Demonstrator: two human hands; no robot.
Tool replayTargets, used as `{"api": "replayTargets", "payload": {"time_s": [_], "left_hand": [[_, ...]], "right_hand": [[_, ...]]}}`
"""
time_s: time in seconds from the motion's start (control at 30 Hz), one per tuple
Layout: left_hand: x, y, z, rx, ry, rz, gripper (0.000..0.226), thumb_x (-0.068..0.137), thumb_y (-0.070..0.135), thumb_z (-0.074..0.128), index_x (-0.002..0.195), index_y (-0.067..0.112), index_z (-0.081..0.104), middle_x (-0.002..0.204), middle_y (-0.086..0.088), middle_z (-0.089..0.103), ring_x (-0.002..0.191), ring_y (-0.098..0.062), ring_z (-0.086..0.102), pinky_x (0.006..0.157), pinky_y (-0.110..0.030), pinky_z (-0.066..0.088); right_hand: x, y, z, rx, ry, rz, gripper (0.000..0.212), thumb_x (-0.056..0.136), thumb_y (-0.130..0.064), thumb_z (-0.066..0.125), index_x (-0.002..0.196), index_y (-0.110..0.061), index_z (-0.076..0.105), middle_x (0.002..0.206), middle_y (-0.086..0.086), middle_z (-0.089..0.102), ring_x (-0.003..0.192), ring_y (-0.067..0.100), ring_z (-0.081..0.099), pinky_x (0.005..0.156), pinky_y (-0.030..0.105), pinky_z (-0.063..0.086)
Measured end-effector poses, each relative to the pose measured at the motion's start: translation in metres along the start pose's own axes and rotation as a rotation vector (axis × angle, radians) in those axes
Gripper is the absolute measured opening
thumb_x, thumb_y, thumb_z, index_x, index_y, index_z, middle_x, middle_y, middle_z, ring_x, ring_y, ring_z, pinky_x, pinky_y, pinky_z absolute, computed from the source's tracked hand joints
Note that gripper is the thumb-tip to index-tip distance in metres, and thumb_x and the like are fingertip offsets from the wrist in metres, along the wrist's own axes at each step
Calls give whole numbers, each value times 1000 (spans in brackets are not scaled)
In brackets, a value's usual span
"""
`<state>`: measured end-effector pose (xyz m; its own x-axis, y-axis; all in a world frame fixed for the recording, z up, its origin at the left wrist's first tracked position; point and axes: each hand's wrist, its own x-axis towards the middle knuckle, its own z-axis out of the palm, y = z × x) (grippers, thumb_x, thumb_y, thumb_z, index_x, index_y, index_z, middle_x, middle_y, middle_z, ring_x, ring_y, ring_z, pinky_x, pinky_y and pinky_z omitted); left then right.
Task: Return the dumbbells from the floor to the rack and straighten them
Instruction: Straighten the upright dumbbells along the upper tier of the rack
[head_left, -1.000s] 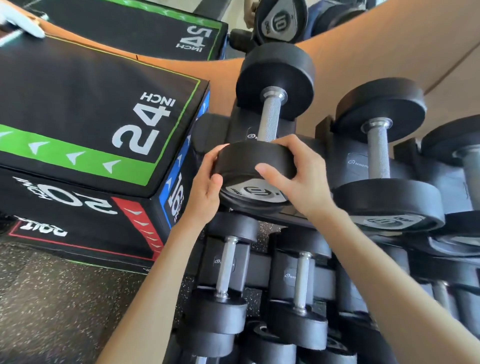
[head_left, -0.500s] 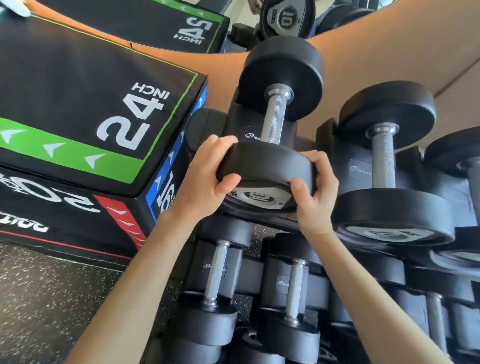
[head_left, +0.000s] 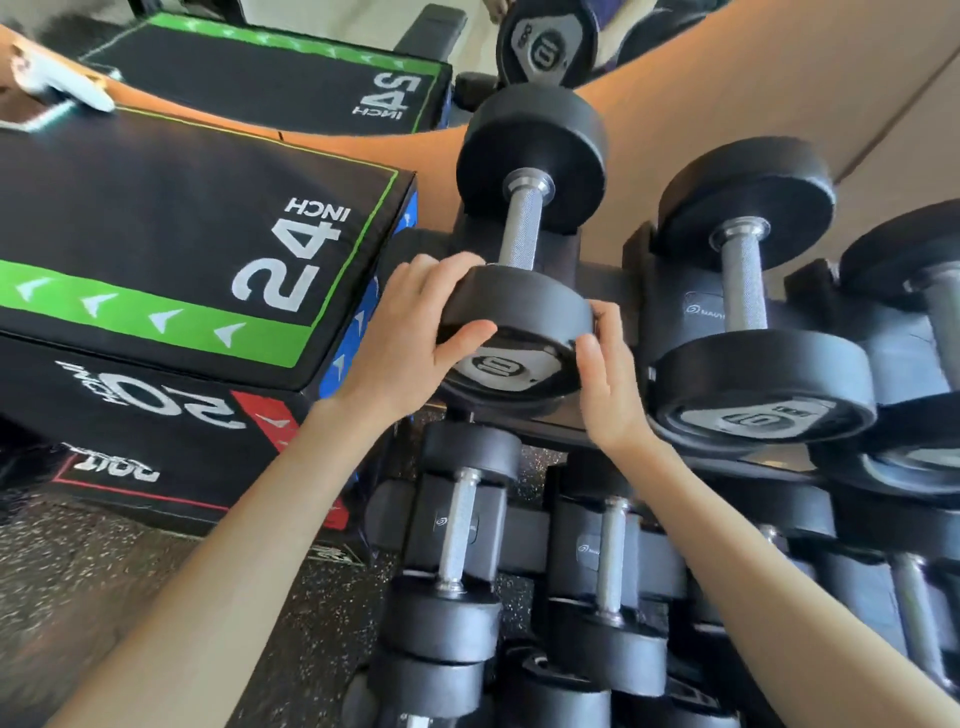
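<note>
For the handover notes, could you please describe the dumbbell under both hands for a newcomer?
Start at the black box marked 24 INCH. Right of it, the rack's top row begins with this dumbbell, leftmost and smaller-headed than its neighbours.

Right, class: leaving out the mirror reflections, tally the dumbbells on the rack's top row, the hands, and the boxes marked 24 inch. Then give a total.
Dumbbells on the top row: 3 (held dumbbell, middle dumbbell, right-edge dumbbell)
Hands: 2 (left hand, right hand)
Box marked 24 inch: 1
Total: 6
</note>
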<state>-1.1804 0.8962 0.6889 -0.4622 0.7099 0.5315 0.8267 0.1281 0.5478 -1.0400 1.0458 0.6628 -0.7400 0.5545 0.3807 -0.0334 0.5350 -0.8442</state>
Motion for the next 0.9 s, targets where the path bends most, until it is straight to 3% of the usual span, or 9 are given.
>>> {"api": "replayTargets", "payload": {"time_s": [0.1,0.2,0.37,0.47,0.57,0.73,0.9], "left_hand": [[-9,-6,11,-220,100,-42,52,89,40,42,131,10,47,116,0,48,109,-19,45,97,-20,30],[-13,-14,23,-365,165,-55,45,89,34,45,131,18,43,121,4,48,116,-14,47,101,-24,33],[-27,-26,42,-666,206,-294,45,81,29,44,123,11,42,113,7,52,105,5,50,95,-18,40],[-28,-32,52,-715,225,-369,51,78,30,41,119,1,44,105,6,53,96,2,52,90,-23,42],[-22,-30,58,-753,276,-347,43,72,24,42,111,9,47,99,7,55,91,0,51,84,-21,42],[-17,-33,49,-907,213,-289,43,67,30,59,107,14,53,93,0,59,90,-12,55,79,-24,44],[-6,-18,30,-812,153,-271,44,59,30,67,101,20,58,88,7,58,80,4,54,73,-13,42]], "right_hand": [[2,-21,-16,-150,-123,-16,47,87,-47,38,122,-17,44,107,-5,54,97,6,51,86,25,39],[13,-50,-19,-296,-233,-85,54,84,-53,47,127,-20,43,119,-7,52,108,8,48,91,26,38],[38,-81,8,-549,-220,-173,55,72,-60,66,106,-17,57,93,-15,55,90,14,59,78,33,45],[37,-79,14,-488,-125,-166,50,69,-55,72,99,-16,61,88,-11,61,85,16,61,77,42,49],[34,-75,13,-383,-70,-132,48,67,-50,74,98,-15,64,89,-7,66,85,14,63,79,43,50],[30,-66,10,-217,-27,-126,45,66,-42,78,97,-12,65,89,-3,68,86,12,64,78,35,52],[25,-43,2,-30,49,-155,34,70,-39,72,96,-20,60,89,-15,63,86,4,59,79,23,45]]}}
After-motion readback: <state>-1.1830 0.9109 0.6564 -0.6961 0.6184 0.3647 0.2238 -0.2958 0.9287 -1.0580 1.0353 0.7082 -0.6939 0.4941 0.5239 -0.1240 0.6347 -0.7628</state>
